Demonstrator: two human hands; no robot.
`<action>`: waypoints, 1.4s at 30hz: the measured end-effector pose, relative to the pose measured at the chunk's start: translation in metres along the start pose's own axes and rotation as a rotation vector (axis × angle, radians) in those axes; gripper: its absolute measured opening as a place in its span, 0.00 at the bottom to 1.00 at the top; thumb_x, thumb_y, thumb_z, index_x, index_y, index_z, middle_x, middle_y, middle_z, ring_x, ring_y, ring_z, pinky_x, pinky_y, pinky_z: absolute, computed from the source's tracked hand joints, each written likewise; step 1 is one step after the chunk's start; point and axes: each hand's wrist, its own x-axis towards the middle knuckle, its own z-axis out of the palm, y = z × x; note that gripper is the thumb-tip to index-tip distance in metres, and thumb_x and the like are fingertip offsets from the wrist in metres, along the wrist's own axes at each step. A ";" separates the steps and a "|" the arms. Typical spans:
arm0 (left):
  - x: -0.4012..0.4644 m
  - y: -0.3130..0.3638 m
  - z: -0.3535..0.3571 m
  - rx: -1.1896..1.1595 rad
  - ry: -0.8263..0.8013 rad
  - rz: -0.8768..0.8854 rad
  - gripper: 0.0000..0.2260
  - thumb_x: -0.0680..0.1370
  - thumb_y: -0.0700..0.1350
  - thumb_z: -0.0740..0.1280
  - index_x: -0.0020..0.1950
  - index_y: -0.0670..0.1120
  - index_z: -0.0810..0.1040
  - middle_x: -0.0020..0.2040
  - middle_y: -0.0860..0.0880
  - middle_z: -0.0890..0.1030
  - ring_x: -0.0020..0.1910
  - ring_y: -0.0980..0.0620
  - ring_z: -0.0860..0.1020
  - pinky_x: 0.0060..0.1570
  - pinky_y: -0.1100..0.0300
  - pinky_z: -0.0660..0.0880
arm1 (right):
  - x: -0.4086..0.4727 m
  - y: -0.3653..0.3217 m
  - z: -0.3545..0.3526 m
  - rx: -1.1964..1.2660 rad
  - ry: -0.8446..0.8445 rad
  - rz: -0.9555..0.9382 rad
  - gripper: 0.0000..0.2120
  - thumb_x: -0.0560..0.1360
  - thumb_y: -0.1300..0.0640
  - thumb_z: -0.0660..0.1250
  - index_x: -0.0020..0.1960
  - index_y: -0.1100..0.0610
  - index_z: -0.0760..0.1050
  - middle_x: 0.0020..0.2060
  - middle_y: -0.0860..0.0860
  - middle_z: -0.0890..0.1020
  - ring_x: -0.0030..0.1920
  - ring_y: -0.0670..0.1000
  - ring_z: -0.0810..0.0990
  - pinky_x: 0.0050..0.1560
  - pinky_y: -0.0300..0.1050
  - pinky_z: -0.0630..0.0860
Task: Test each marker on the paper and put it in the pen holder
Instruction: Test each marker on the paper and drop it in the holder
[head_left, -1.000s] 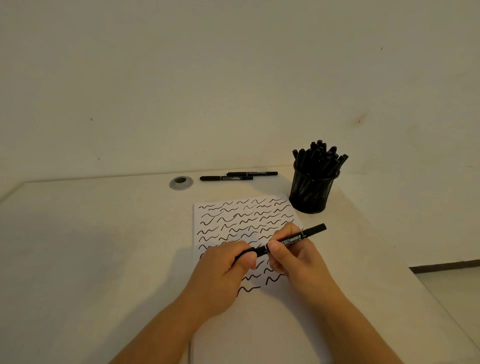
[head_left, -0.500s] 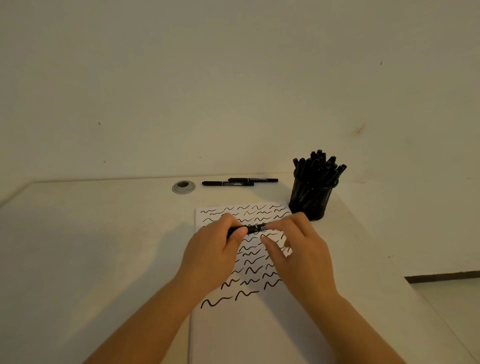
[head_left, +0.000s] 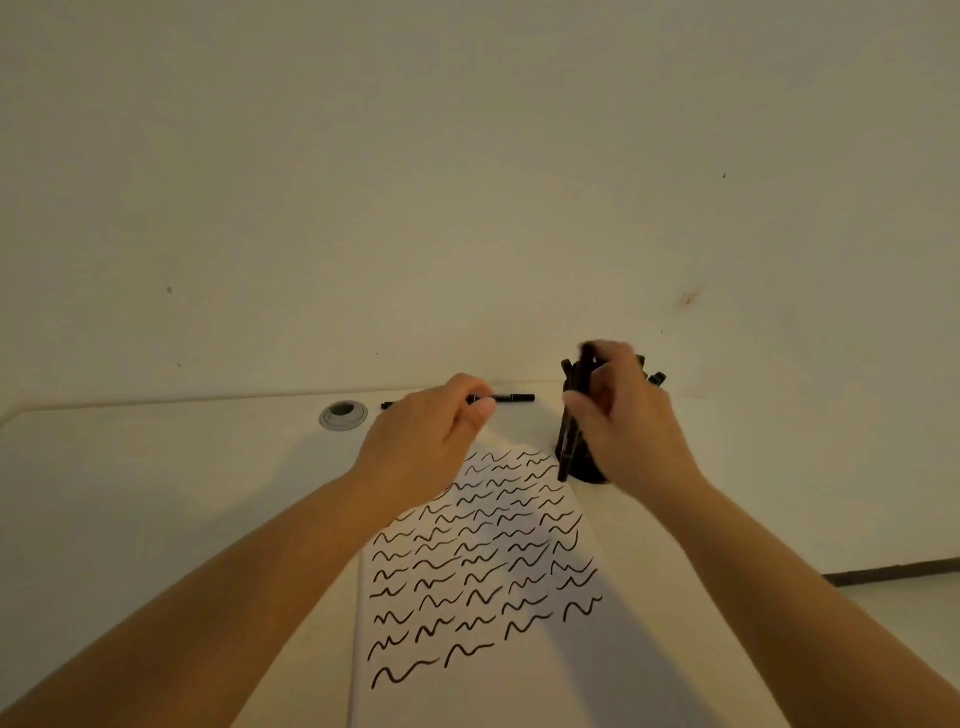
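My right hand (head_left: 628, 431) grips a black marker (head_left: 571, 431) held nearly upright, blurred, right in front of the black mesh pen holder (head_left: 587, 470), which is packed with several markers and mostly hidden by the hand. My left hand (head_left: 426, 436) hovers with loosely curled fingers over the loose markers (head_left: 511, 398) lying by the wall; whether it touches them is unclear. A white paper (head_left: 488, 691) covered with several rows of black squiggles lies in front of me.
A grey round cable grommet (head_left: 343, 414) sits in the desk (head_left: 156, 493) left of the loose markers. The wall stands just behind the desk. The desk's right edge drops off to the floor (head_left: 914, 597) at the far right.
The hands parted after capping the marker. My right hand carried it up to the pen holder and turned it upright; my left hand moved back toward the loose markers. The camera tilted.
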 end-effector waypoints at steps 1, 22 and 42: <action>0.009 -0.011 0.002 0.051 -0.034 -0.041 0.15 0.79 0.56 0.51 0.60 0.52 0.70 0.45 0.55 0.78 0.42 0.54 0.75 0.39 0.57 0.71 | 0.010 0.004 -0.007 0.061 0.028 0.040 0.21 0.76 0.57 0.64 0.66 0.50 0.61 0.39 0.44 0.77 0.37 0.42 0.77 0.34 0.33 0.72; 0.074 -0.136 0.060 0.539 -0.345 -0.191 0.15 0.79 0.50 0.57 0.65 0.50 0.69 0.58 0.48 0.72 0.56 0.48 0.70 0.51 0.53 0.73 | 0.062 0.045 -0.007 -0.163 0.068 -0.134 0.25 0.75 0.60 0.61 0.66 0.42 0.56 0.37 0.53 0.75 0.35 0.53 0.75 0.35 0.49 0.75; 0.060 -0.095 0.028 0.195 -0.056 -0.310 0.08 0.80 0.49 0.56 0.54 0.47 0.71 0.44 0.49 0.80 0.42 0.46 0.76 0.43 0.52 0.74 | 0.050 0.046 0.009 -0.646 0.038 -0.118 0.20 0.76 0.52 0.60 0.67 0.55 0.67 0.51 0.52 0.81 0.53 0.56 0.72 0.51 0.48 0.67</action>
